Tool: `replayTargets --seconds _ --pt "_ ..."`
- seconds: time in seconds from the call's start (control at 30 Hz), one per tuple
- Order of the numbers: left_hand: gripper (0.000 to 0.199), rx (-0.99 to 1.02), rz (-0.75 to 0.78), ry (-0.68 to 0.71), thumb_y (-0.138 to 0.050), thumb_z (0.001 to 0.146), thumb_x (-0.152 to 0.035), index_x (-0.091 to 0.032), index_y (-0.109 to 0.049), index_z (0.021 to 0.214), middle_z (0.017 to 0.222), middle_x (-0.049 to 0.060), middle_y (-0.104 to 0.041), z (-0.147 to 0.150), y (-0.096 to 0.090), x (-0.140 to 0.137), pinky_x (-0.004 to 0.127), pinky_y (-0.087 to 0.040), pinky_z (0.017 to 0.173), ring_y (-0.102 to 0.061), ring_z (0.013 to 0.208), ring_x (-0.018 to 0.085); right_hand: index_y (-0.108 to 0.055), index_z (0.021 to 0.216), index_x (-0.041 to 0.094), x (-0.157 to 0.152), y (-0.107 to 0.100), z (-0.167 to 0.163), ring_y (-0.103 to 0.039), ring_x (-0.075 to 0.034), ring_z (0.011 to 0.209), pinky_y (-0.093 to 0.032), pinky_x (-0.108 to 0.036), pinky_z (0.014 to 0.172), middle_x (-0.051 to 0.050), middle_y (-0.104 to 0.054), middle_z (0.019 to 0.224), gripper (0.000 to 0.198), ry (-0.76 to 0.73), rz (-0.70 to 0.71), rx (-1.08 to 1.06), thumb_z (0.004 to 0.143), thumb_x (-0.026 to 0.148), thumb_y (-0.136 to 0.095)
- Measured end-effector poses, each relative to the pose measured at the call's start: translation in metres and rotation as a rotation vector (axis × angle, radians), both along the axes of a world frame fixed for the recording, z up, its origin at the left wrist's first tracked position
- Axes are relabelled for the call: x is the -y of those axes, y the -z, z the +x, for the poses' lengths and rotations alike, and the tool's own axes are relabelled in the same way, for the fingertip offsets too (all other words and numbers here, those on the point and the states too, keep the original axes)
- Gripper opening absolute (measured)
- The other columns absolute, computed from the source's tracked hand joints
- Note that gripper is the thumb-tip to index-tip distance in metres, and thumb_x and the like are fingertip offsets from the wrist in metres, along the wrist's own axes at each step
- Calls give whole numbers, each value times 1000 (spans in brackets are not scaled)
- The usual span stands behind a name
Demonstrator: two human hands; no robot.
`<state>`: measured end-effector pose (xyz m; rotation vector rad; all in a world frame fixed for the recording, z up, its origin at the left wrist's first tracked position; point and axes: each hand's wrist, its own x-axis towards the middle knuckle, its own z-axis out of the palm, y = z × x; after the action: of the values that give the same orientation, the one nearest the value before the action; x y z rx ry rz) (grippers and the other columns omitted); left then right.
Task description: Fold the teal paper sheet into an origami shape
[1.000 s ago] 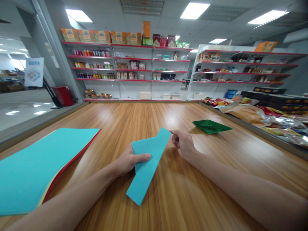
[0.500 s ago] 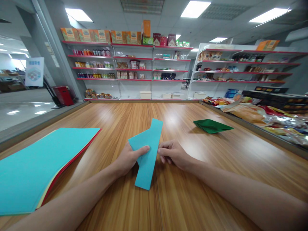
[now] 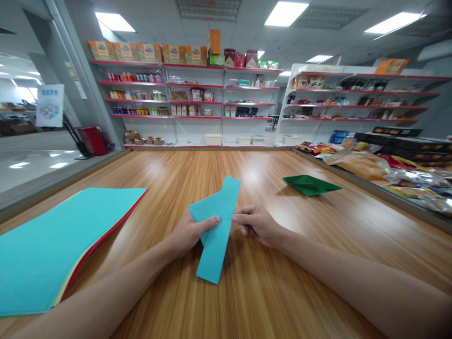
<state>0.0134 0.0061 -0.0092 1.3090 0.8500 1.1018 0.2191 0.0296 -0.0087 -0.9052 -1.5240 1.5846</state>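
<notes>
A folded sheet of light-blue paper (image 3: 219, 235) is held up above the table, with a long straight strip along its right side and a pointed flap to the left. My left hand (image 3: 189, 230) grips the flap, thumb on top and the other fingers hidden behind it. At the strip's right edge, my right hand (image 3: 256, 223) has its thumb and index finger pinched together on the fold, the remaining fingers curled. Beyond it to the right, a folded green paper piece (image 3: 312, 185) with pointed ends lies on the table.
A stack of coloured paper (image 3: 77, 235), blue on top with yellow and red below, lies on the left of the wooden table (image 3: 169, 292). Packaged snacks (image 3: 367, 167) and black boxes (image 3: 395, 143) line the right edge. Stocked shelves (image 3: 197, 101) stand behind.
The blue paper has tilted slightly, its lower end shifting a little nearer to me. My right hand's fingers have curled in tighter at its edge. My left hand keeps its grip.
</notes>
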Motion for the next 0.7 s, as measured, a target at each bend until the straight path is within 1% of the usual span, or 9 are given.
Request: replayTargets --seconds 0.13,0.27,0.43,0.57,0.7 --pt "34 32 -55 61 -74 70 -34 -14 -62 94 82 4 -63 -3 3 -3 26 -47 64 -56 68 14 -60 57 13 0 -1 0 -36 -4 37 -15 -22 38 2 -53 44 24 38 -15 -44 71 30 -68" --pt "32 31 -85 103 -74 70 -33 -14 -62 93 78 2 -62 -5 4 -2 24 -45 60 -53 62 12 -61 57 13 0 -1 -1 -35 -4 36 -15 -22 39 2 -53 42 22 70 -29 -79 69 30 -69" --pt "35 -2 -91 104 -75 68 -35 -13 -62 91 76 3 -61 -5 0 -1 24 -45 58 -53 62 13 -57 53 14 -1 -1 -3 -35 -5 36 -15 -22 38 2 -52 40 23 120 -20 -126 67 28 -69" --pt "32 -30 -94 125 -75 67 -36 -13 -62 85 71 2 -59 -5 -4 0 23 -43 56 -51 59 11 -52 48 15 -2 -2 -4 -33 -5 35 -14 -23 38 2 -50 39 27 174 11 -146 66 27 -68" --pt "29 -43 -97 162 -75 67 -34 -13 -62 82 70 1 -59 -5 -5 1 23 -43 55 -51 58 11 -51 46 15 -5 -4 -3 -32 -5 35 -13 -23 37 3 -47 38 27 244 10 -162 63 27 -69"
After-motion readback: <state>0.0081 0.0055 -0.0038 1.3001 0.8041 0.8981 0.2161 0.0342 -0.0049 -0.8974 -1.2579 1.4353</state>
